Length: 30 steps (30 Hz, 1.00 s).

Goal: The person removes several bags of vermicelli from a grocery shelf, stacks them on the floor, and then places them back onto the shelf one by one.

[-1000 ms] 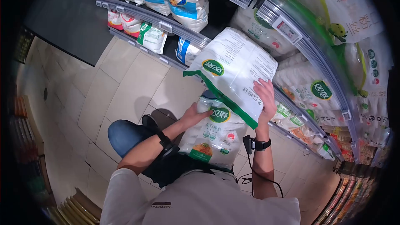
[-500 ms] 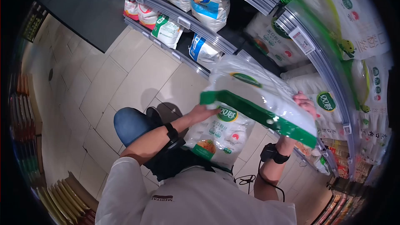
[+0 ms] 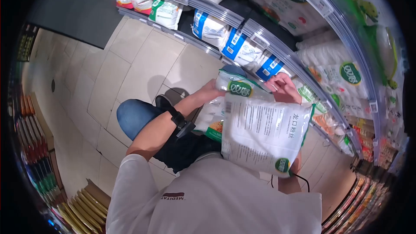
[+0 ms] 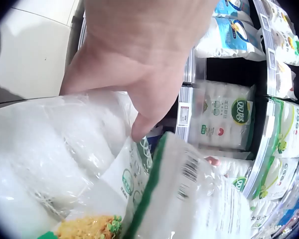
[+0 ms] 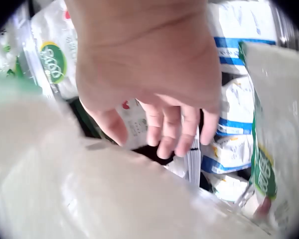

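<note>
My left hand point(image 3: 211, 90) grips the top corner of a clear-and-white bag of vermicelli point(image 3: 210, 115) with a green oval logo, standing by my lap. In the left wrist view the thumb point(image 4: 142, 127) presses on that bag's plastic. A second bag of vermicelli point(image 3: 264, 132), its printed back facing up, leans over my lap and right forearm and covers part of the first. Just beyond its upper edge is my right hand point(image 3: 286, 87), fingers loosely bent and nothing in them. The right wrist view shows the fingers point(image 5: 172, 129) hanging free above the blurred second bag point(image 5: 119, 194).
Curved shelves hold white bags with blue bands point(image 3: 242, 47) low down and more vermicelli bags point(image 3: 333, 67) to the right. A shelf rail point(image 3: 277, 45) runs close beyond my right hand. Tiled floor point(image 3: 125, 65) lies to the left, with packets point(image 3: 82, 206) at lower left.
The second bag has swung from near the shelf toward my body and turned printed back up. My right hand has come off it. The left hand keeps hold of the first bag.
</note>
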{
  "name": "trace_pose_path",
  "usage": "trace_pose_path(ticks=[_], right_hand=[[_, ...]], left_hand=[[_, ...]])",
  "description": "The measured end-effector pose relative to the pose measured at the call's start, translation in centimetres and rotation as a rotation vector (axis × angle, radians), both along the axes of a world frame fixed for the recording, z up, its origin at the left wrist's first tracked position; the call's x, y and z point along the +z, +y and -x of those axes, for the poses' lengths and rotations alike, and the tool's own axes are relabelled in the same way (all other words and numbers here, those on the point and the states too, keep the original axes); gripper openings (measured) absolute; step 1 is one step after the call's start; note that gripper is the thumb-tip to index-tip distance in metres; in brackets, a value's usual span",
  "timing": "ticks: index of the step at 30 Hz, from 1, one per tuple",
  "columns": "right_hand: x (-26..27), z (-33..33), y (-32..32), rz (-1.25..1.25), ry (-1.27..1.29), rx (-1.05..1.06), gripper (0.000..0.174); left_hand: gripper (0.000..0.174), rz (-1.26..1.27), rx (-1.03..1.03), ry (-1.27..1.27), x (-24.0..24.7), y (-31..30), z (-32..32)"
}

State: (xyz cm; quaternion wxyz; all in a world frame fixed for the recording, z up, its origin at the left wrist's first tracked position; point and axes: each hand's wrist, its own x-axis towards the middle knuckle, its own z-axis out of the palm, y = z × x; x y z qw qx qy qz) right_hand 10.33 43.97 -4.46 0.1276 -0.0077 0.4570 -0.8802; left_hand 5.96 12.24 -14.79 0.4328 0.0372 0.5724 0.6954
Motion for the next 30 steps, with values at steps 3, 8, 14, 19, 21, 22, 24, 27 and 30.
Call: trace_pose_path(ticks=[3, 8, 14, 19, 21, 22, 24, 27, 30], right_hand=[[0.6, -3.2, 2.3, -0.468, -0.202, -0.035, 0.034], [2.5, -7.3, 3.2, -0.196, -0.673, -0.066, 0.056], [2.4, -11.9, 5.8, 0.296, -0.213, -0.186, 0.09], [1.8, -14.9, 10.3, -0.742, -0.735, 0.283, 0.083], [1.6, -13.6, 9.9, -0.849, -0.551, 0.394, 0.076], [1.4, -13.2, 9.7, -0.901, -0.459, 0.442, 0.072], [2.0, -10.4, 8.8, -0.976, -0.328, 0.362, 0.067], [4.1, -5.8, 7.4, -1.154, -0.139, 0.332, 0.059], [5.6, -1.8, 5.8, -1.037, -0.113, 0.382, 0.055]], left_hand=[[0.06, 0.148, 0.019, 0.014, -0.8, 0.6, -0.2], [0.079, 0.103, 0.096, 0.116, 0.6, 1.1, -1.0], [0.083, 0.208, -0.001, 0.034, 1.1, 1.2, -0.2], [0.08, 0.112, -0.01, -0.068, 1.7, 1.1, 0.1], [0.08, 0.086, -0.031, -0.106, 2.5, 0.9, 0.5], [0.08, 0.07, -0.046, -0.125, 2.9, 0.9, 0.7], [0.081, -0.066, -0.164, -0.255, 3.7, 0.6, 1.7], [0.084, -0.064, -0.263, -0.28, 3.6, 0.7, 2.3], [0.088, -0.044, -0.353, -0.231, 4.4, 0.0, 2.4]])
